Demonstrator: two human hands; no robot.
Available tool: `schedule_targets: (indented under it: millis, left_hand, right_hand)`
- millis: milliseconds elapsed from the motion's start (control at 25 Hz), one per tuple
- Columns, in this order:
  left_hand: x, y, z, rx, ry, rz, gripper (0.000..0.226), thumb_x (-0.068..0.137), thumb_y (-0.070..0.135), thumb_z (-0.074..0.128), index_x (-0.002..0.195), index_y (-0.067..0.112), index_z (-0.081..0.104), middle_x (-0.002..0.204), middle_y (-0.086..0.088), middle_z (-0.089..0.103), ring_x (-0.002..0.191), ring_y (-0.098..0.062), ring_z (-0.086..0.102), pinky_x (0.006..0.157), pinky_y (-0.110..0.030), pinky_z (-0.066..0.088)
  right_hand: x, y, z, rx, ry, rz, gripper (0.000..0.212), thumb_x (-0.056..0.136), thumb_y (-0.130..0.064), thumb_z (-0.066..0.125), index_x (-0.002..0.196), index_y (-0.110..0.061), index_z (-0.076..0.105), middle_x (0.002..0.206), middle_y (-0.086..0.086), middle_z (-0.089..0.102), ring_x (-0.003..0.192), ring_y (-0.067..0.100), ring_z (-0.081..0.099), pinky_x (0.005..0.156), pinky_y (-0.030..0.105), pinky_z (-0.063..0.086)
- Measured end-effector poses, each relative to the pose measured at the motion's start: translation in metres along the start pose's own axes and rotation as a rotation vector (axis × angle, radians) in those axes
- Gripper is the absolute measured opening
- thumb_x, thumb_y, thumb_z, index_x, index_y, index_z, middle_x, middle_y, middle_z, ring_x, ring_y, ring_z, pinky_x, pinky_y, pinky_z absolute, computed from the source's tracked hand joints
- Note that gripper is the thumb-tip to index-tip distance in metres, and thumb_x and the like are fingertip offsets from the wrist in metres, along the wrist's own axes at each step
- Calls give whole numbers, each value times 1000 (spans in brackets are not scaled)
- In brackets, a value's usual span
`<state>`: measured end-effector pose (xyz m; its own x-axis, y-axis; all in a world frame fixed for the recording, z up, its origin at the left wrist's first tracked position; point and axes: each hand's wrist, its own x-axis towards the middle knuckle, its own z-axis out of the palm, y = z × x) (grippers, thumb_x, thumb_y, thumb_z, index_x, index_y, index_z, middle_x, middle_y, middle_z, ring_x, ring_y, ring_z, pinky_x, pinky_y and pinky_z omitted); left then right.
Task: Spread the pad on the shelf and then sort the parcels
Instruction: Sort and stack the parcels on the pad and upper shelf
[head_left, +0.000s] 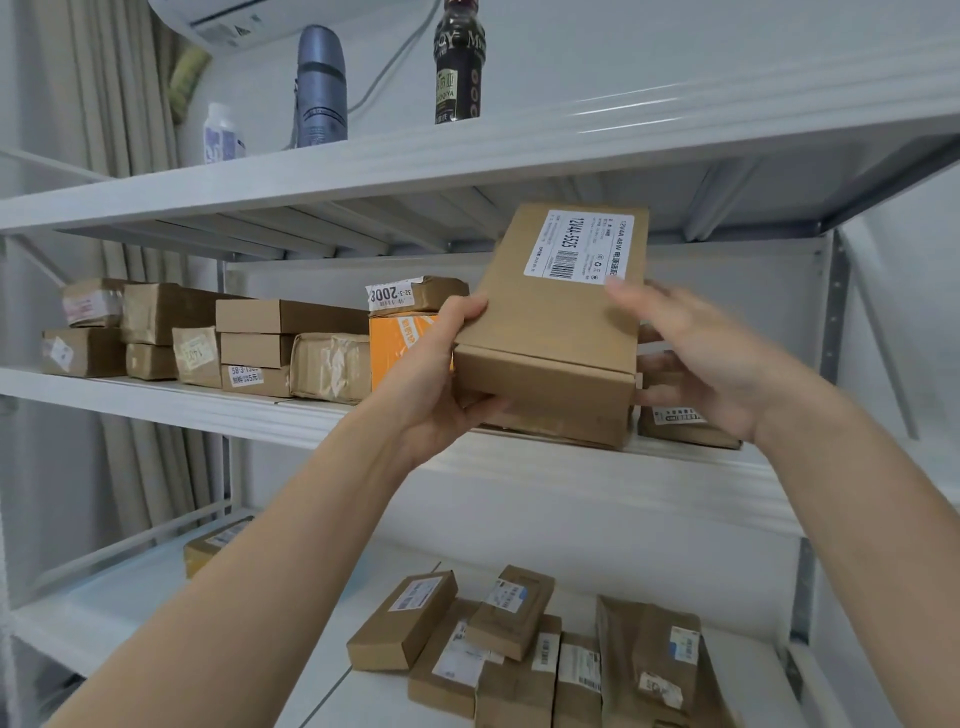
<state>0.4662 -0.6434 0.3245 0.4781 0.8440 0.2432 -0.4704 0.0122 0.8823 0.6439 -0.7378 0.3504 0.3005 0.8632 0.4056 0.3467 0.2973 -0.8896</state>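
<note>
The left hand (441, 374) grasps a brown cardboard box (556, 322) at its lower left corner, thumb on the top face and fingers curled beneath. The box is carried just in front of the middle shelf (218, 410), tilted so its labelled top faces the camera. Its long axis runs from about six o'clock, nearest the person, up toward twelve o'clock, into the shelf, leaning slightly right. The white label (579, 247) sits at the far end.

The right hand (696, 353) is at three o'clock of the box, fingers fairly straight and spread. It is blurred, so I cannot say for certain whether the fingertips touch the right edge or hover just beside it; it does not look closed round anything.

Under the box, at about five o'clock, other parcels (685, 426) lie flat on the same shelf, and the carried box seems to rest on or just over one of them. At nine o'clock stands an orange box (397, 348), then a row of stacked brown packages (275, 343) further left. More parcels lie loose on the lower shelf (130, 597).

The pad is not clearly visible. Judging by this, sorting is underway, and the coming move turns on sliding the box forward along its long axis, with the left hand carrying and the right steadying.
</note>
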Motion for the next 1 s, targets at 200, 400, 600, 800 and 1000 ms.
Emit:
schedule_targets:
  millis: [200, 400, 600, 800, 1000]
  left_hand:
    - [16, 1, 2, 30, 55, -41, 14, 92, 25, 60, 98, 20, 71, 95, -3, 70, 88, -17, 66, 52, -23, 55]
    - [24, 5, -7, 37, 161, -51, 26, 92, 21, 62, 115, 11, 63, 107, -8, 70, 95, -21, 66, 43, -18, 52]
    - [35, 11, -4, -44, 175, -50, 29, 92, 17, 62, 119, 8, 56, 113, -15, 61, 101, -31, 63, 45, -23, 55]
    - [49, 7, 14, 33, 133, 32, 32, 93, 23, 64, 115, 2, 54, 122, -12, 51, 90, -23, 64, 68, -26, 61]
    - [54, -35, -8, 1117, 427, 644, 60, 89, 40, 64, 139, 14, 41, 130, -8, 42, 107, -18, 54, 79, -27, 54]
  right_hand:
    - [11, 6, -4, 165, 49, 24, 30, 89, -32, 66, 118, -26, 63, 93, -6, 71, 66, 7, 69, 55, 22, 53]
    - [12, 3, -33, 652, 188, 25, 12, 89, -28, 61, 82, -18, 61, 65, 2, 65, 60, 14, 62, 49, 22, 54]
    - [21, 1, -56, 675, 326, 19, 16, 92, -33, 52, 93, -18, 58, 72, 2, 62, 63, 14, 61, 43, 19, 50]
    - [29, 6, -55, 608, 398, 43, 17, 94, -33, 51, 82, -21, 53, 82, 4, 57, 72, 17, 58, 44, 20, 53]
    - [32, 13, -63, 564, 416, 41, 16, 93, -34, 53, 83, -22, 52, 82, 5, 57, 72, 18, 58, 43, 19, 51]
